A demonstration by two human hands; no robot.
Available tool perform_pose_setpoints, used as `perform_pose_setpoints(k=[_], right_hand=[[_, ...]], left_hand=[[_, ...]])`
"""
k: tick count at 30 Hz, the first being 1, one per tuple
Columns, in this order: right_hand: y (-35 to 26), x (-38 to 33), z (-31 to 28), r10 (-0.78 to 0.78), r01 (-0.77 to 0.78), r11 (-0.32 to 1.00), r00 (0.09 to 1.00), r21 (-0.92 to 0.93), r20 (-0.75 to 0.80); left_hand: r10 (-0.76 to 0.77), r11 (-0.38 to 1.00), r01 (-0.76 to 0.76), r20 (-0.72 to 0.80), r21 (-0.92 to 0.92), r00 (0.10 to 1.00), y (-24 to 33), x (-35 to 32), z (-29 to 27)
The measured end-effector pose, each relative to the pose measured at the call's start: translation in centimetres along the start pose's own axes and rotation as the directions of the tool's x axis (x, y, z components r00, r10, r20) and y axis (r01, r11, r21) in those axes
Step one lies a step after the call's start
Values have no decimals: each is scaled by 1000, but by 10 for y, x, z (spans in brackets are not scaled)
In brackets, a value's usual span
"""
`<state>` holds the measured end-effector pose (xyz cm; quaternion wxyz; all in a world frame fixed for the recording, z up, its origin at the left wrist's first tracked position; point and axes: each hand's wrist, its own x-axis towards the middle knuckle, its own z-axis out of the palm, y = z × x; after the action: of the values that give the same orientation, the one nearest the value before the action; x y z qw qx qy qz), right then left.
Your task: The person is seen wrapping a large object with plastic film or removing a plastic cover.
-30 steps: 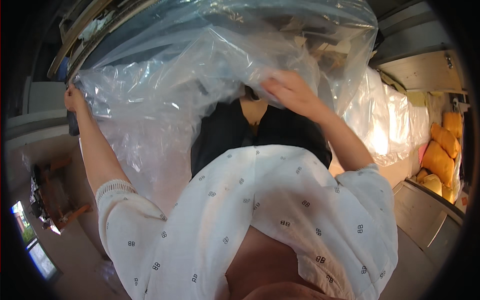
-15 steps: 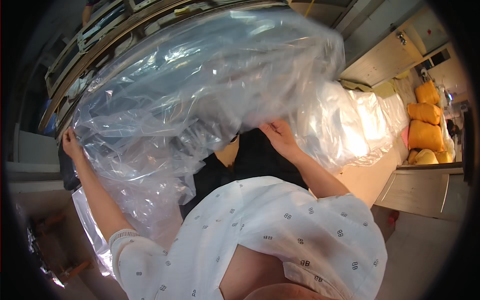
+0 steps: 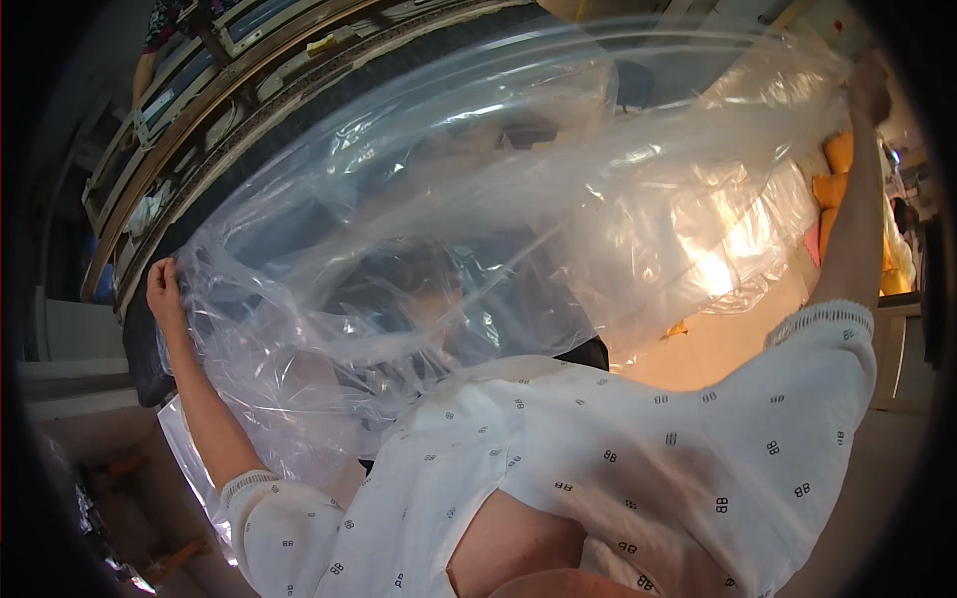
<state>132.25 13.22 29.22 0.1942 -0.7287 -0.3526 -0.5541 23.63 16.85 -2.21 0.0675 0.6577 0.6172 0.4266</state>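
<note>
The clear plastic sheet [image 3: 469,199] spans the scene from left to right in front of the person, creased at the near left and drawn smoother along the far side. Left hand [image 3: 165,289]: positioned at the sheet's left end; fingers curled together, pinching its edge. Right hand [image 3: 869,92]: extended to the far right; fingers closed around the sheet's right end, though blur prevents me from separating them. Wooden rails [image 3: 214,98] run along the far left. Orange bags [image 3: 830,189] sit at the right, beside the right forearm.
</note>
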Motion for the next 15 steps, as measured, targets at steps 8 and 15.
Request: perform_pose_setpoints(k=[8,15], right_hand=[[-325,-235,-96,-818,616,385,573,687,-55],[-389,-273,-65,-640,122,412,744,903,191]], left_hand=[[-143,738,412,-473,535,870,-77,-80,-156],[-100,711,375,-442,595,891,-91,-103,-155]])
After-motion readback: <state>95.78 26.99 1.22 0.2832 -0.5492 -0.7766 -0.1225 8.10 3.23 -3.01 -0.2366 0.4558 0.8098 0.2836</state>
